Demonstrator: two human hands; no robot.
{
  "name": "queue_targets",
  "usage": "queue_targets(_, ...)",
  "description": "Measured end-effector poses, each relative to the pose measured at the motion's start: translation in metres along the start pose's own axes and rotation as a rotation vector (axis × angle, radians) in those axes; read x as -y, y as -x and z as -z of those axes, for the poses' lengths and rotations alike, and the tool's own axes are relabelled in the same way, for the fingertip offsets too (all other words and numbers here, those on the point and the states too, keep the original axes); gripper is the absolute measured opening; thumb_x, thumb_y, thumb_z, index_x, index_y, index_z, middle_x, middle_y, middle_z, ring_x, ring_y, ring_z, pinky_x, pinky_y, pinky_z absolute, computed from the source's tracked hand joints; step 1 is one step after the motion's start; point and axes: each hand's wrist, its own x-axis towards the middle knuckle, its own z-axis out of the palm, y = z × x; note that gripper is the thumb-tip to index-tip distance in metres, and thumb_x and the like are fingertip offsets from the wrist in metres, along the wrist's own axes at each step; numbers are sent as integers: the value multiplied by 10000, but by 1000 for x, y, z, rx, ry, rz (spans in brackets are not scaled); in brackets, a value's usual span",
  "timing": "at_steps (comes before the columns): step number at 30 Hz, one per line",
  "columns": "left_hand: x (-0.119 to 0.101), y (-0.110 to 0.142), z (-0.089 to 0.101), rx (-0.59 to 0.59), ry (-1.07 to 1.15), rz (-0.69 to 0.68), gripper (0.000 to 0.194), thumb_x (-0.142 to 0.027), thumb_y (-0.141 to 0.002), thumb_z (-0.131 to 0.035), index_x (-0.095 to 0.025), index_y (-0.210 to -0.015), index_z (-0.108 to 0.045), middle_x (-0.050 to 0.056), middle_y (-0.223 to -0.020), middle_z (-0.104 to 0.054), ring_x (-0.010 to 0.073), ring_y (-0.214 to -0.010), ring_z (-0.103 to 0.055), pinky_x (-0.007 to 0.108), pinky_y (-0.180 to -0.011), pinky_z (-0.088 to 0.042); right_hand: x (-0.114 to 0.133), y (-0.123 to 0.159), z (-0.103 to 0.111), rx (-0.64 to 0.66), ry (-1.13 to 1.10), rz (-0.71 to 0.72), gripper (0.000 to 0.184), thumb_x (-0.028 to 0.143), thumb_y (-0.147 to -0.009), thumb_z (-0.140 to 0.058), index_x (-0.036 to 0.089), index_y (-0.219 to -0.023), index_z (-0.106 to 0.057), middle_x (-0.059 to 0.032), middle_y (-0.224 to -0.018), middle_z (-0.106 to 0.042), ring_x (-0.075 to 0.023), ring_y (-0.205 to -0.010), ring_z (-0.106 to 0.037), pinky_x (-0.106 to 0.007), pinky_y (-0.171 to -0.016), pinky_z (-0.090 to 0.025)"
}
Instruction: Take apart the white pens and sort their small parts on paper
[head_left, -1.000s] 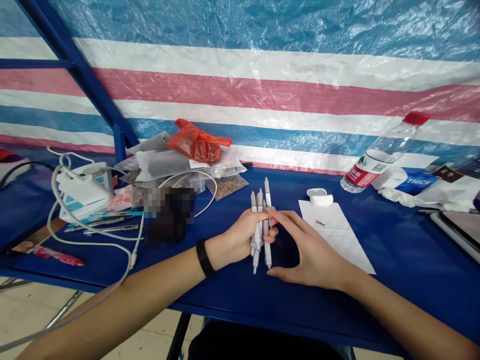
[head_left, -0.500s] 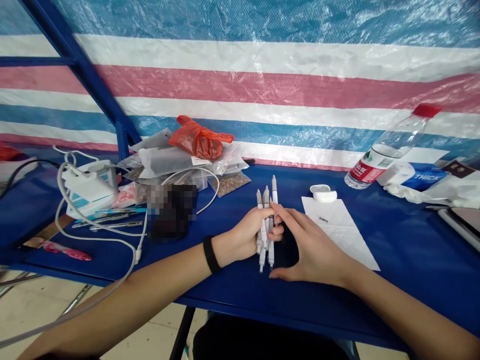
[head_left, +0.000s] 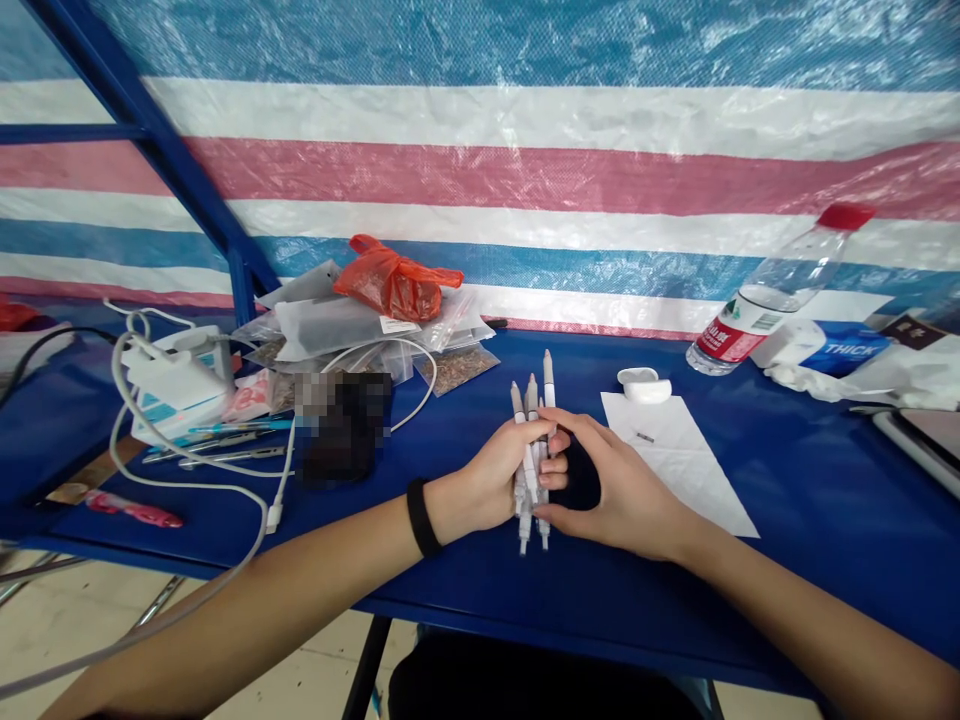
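A bundle of white pens with grey tips stands roughly upright just above the blue table, tips up. My left hand is closed around its middle, the thumb across the front and fingers wrapped behind. One pen at the right of the bundle sticks up higher than the others. From the right, my right hand curves in a C shape against the bundle. Its index fingertip meets the pens near my left thumb, and its thumb tip presses lower down on them. Some fingers of both hands are hidden.
Right of my hands lies a white paper sheet with an open white earbud case at its top. A water bottle stands behind. To the left are a dark phone, white cables, plastic packets and a red bag.
My right thumb has moved up and in from below, onto the lower part of the pens. My left hand keeps its hold on the bundle. The view has shifted slightly.
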Motion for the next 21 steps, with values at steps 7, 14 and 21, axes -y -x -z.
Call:
queue_targets(7,3,2,-1,-7,-24,39,234,-77,-895,-428,-170,-690,-494,-53,-511,-399,51,-364,-288,121,-342,-265,1,-1,-6,-135,91,82,688,307,-718,-746,192,-1360,-528,-116,-1130,-732,-320,-1066,-712,-492,-983,-568)
queue_targets(14,5,2,0,14,-34,-13,184,-71,-824,-483,-155,-662,-512,-39,-534,-432,49,-394,-345,120,-373,-298,6,1,-3,-28,66,32,792,339,-757,-779,198,-1456,-433,-124,-1174,-690,-327,-1108,-675,-580,-1039,-507)
queue_targets(21,8,1,1,71,-54,-55,123,-85,-762,-532,-161,-667,-510,-49,-538,-436,46,-394,-352,122,-371,-291,6,1,0,-4,-13,37,749,341,-751,-797,240,-1413,-461,-91,-1140,-679,-307,-1072,-670,-555,-1027,-507)
